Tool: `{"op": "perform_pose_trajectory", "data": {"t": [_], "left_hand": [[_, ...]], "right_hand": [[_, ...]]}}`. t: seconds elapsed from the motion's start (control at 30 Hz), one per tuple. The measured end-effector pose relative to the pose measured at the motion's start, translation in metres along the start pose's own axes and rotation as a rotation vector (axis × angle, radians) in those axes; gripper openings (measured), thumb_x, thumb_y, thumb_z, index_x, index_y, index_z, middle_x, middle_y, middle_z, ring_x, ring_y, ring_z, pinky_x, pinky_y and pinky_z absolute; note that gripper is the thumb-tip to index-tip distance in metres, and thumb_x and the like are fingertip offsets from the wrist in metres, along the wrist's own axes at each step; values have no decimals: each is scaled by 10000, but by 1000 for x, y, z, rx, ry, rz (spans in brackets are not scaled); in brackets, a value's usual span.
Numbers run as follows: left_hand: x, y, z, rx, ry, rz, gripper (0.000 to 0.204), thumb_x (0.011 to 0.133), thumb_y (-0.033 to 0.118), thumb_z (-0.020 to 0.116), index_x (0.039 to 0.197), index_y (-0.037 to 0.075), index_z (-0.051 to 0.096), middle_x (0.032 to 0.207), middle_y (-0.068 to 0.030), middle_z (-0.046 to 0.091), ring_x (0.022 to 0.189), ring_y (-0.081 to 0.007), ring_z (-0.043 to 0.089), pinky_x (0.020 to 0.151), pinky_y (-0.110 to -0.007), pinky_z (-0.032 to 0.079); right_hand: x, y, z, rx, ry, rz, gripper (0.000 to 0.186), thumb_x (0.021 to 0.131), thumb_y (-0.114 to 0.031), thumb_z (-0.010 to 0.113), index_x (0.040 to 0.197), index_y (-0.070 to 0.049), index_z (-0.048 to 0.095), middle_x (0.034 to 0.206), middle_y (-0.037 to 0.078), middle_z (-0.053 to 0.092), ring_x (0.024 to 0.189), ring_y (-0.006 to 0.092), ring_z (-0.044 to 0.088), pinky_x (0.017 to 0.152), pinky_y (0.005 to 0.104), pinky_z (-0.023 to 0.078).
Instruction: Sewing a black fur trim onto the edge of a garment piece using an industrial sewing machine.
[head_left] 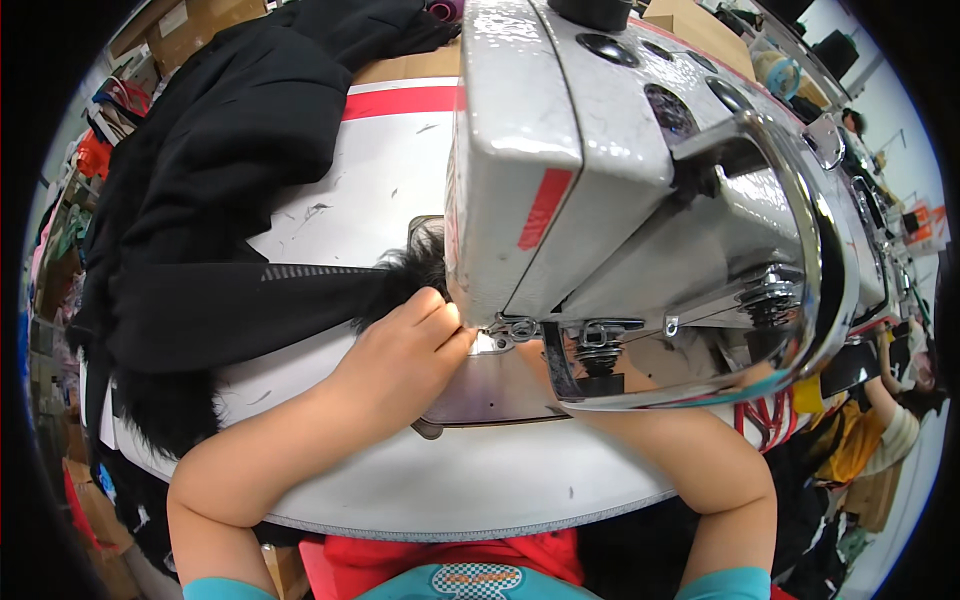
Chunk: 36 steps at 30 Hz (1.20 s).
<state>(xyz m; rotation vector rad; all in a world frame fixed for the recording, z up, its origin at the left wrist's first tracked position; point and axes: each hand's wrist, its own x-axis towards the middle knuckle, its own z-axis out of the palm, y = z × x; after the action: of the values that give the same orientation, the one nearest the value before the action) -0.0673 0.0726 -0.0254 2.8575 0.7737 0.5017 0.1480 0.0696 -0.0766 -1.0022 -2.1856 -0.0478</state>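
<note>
White tabletop (480, 480) spreads under the sewing machine (530, 170) at one o'clock. Near centre, I have the left hand (410, 345) closed on black fur-edged fabric (210, 230) reaching toward ten o'clock; the right hand (537, 365), mostly hidden, I cannot read.

Left hand (405, 342): is lying near the middle, its back facing up.
Left fingers (440, 320): are resting bent and close together, tips pointing right, partly hidden.
Left forearm (290, 425): is slanting forward and right, the wrist (355, 385) lying nearly straight.
Left elbow (205, 500): is standing bent, jutting outward.
Right hand (538, 368): is showing only in part, its fingers lying out of sight.
Right forearm (670, 440): is slanting forward and left.
Right elbow (750, 490): is likewise jutting outward.
</note>
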Motion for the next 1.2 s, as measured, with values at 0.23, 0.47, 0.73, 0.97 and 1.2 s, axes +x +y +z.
{"op": "perform_pose_trajectory", "data": {"t": [0.23,0.47,0.73,0.97,1.2], "left_hand": [[-1,-5,2,-23,44,13,186,687,49,558,865,-4,577,836,-82,477,855,-225,472,721,-311,443],[-3,-10,-3,-7,109,117,264,686,76,547,943,18,529,889,-82,471,874,-236,467,742,-323,418],[-2,6,-5,-59,76,152,239,678,95,540,901,11,524,859,-78,456,834,-230,470,699,-317,430],[-4,-2,-8,32,90,64,235,675,75,542,898,5,523,834,-74,445,819,-219,472,671,-309,430],[-4,-9,-17,119,77,55,217,706,66,540,918,20,534,840,-67,448,815,-204,478,657,-304,425]], "right_hand": [[0,-12,-22,37,-254,199,241,861,-200,524,1037,-39,555,933,79,603,866,181,571,726,288,447],[9,-18,-53,-65,-666,422,237,879,-231,515,1015,-50,586,865,60,630,804,160,596,680,283,468],[15,-49,-50,386,-397,479,208,881,-212,531,973,-50,624,787,37,647,722,136,616,661,270,482],[36,-26,-72,249,-835,711,291,904,-216,477,1148,-68,535,979,57,609,932,149,586,789,280,481],[9,-24,-61,-854,-786,-420,348,916,-233,444,1233,-88,466,1118,74,561,1036,155,542,848,292,466]]}}
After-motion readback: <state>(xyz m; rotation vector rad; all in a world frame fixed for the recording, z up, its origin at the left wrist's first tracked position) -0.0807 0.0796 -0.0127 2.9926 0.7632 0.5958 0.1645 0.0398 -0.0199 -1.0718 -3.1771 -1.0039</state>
